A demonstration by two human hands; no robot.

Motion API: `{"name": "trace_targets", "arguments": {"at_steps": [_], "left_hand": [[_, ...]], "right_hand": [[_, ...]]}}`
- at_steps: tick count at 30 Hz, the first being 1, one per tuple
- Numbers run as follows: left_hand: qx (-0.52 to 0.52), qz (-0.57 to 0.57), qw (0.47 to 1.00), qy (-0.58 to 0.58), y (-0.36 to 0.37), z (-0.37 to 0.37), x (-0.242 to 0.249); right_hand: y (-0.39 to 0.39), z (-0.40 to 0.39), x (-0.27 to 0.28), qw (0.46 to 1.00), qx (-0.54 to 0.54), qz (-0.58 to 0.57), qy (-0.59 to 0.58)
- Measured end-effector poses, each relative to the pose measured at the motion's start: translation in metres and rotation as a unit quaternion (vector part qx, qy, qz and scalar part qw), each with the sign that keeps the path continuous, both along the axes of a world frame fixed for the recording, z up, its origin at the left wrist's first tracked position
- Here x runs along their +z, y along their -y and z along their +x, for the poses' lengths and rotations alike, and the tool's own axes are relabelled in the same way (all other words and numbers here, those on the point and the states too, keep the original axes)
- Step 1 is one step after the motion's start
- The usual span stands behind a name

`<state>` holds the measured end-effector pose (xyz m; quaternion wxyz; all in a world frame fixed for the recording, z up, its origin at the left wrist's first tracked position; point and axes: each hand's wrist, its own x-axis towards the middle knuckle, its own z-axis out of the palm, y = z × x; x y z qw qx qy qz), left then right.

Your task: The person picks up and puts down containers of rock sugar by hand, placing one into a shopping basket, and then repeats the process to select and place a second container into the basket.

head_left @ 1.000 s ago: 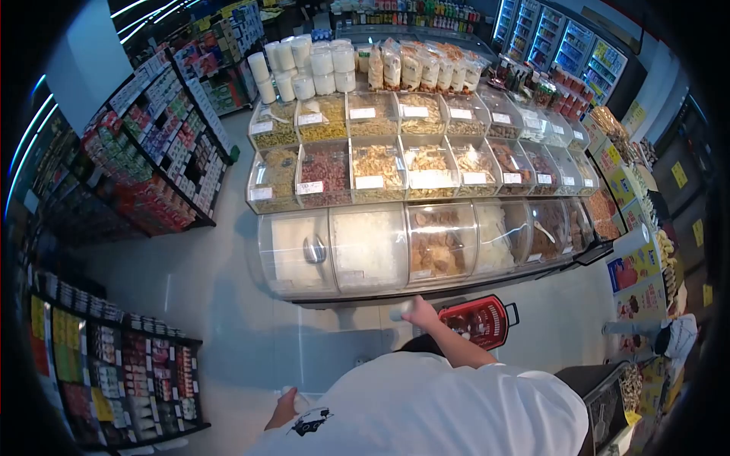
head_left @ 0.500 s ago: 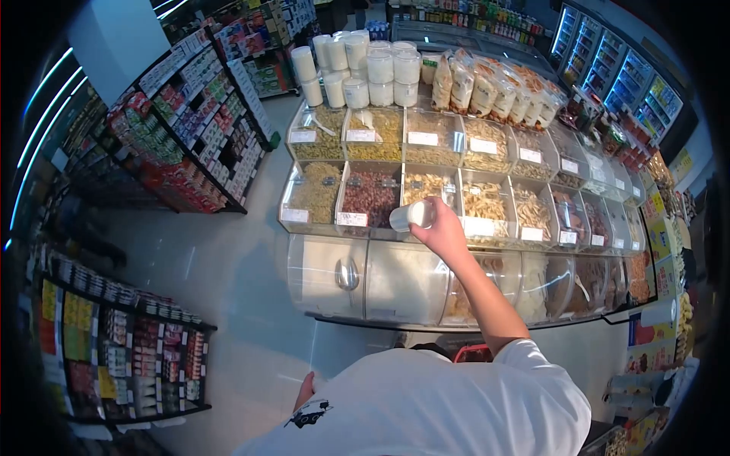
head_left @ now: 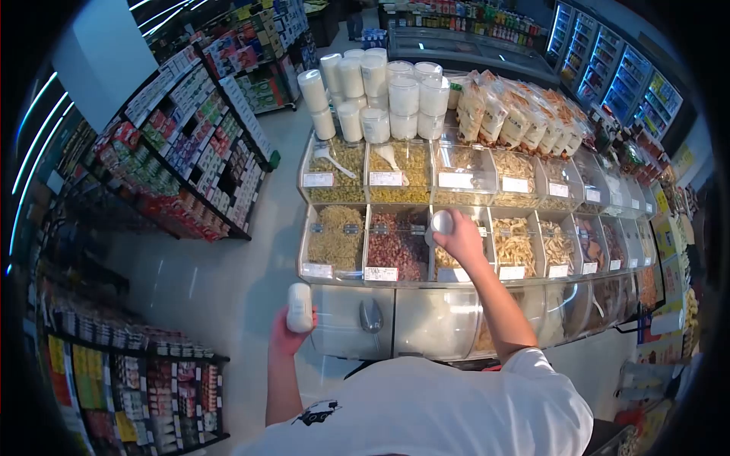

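My left hand (head_left: pixel 287 334) is raised at the lower left of the bins, fingers wrapped round a white cylindrical jar (head_left: pixel 300 307). Over the front row of clear bins, my right hand (head_left: pixel 462 235) grips a small round white item (head_left: pixel 442 222), seen from above; the rest of it is hidden. Just left of that hand is a bin of dark red dried pieces (head_left: pixel 397 247), with a bin of small tan pieces (head_left: pixel 337 237) beside it. Stacked white jars (head_left: pixel 375 76) stand behind the bins.
Packaged bags (head_left: pixel 525 121) lie behind the bins at the right. A metal scoop (head_left: pixel 371 315) shows in a lower compartment. Product shelves (head_left: pixel 182 137) rise at the left, another shelf unit (head_left: pixel 144 387) at the lower left. Lit refrigerators (head_left: pixel 608 68) line the back right.
My left hand has come up into view with a white jar in it. My right hand has moved slightly right relative to the bins, and the view has shifted.
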<state>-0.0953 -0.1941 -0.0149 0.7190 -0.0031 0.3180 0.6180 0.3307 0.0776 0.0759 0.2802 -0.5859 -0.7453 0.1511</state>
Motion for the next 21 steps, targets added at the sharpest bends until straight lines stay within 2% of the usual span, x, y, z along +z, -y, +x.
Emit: {"name": "trace_targets", "arguments": {"at_steps": [4,5,6,7,8,9,10,12,14,16,18,21], "left_hand": [[-0.102,0.079,0.990,-0.061,-0.078,-0.025,0.076],[-0.075,0.027,0.967,-0.243,-0.096,-0.017,0.102],[-0.044,-0.023,0.908,-0.415,-0.113,-0.014,0.121],[-0.051,-0.020,0.909,-0.414,-0.131,-0.020,0.132],[-0.065,0.016,0.764,-0.641,-0.150,-0.026,0.141],[-0.070,0.056,0.563,-0.821,-0.170,-0.030,0.152],[-0.074,0.064,0.562,-0.821,-0.186,-0.027,0.174],[-0.047,0.121,0.414,-0.901,-0.213,-0.017,0.227],[-0.021,0.216,0.382,-0.898,-0.251,-0.022,0.252],[-0.013,0.246,0.355,-0.902,-0.289,-0.015,0.287],[-0.002,0.275,0.360,-0.891,-0.330,-0.007,0.312],[0.037,0.306,0.340,-0.889,-0.384,0.012,0.332]], "right_hand": [[-0.004,-0.016,-0.019,0.998,-0.028,0.004,-0.053],[-0.005,-0.017,-0.021,0.998,-0.031,0.004,-0.061],[-0.003,-0.018,-0.021,0.997,-0.033,0.004,-0.068],[0.000,-0.020,-0.020,0.997,-0.041,0.004,-0.066],[0.003,-0.021,-0.018,0.997,-0.051,-0.008,-0.062],[0.004,-0.021,-0.016,0.996,-0.061,-0.019,-0.060],[0.003,-0.020,-0.019,0.996,-0.069,-0.017,-0.060],[0.002,-0.017,-0.028,0.995,-0.050,0.009,-0.090],[0.003,-0.018,-0.029,0.994,-0.061,0.006,-0.091],[0.003,-0.021,-0.028,0.992,-0.073,-0.017,-0.105],[0.005,-0.021,-0.025,0.992,-0.070,-0.010,-0.108],[0.004,-0.023,-0.032,0.990,-0.050,0.025,-0.127]]}}
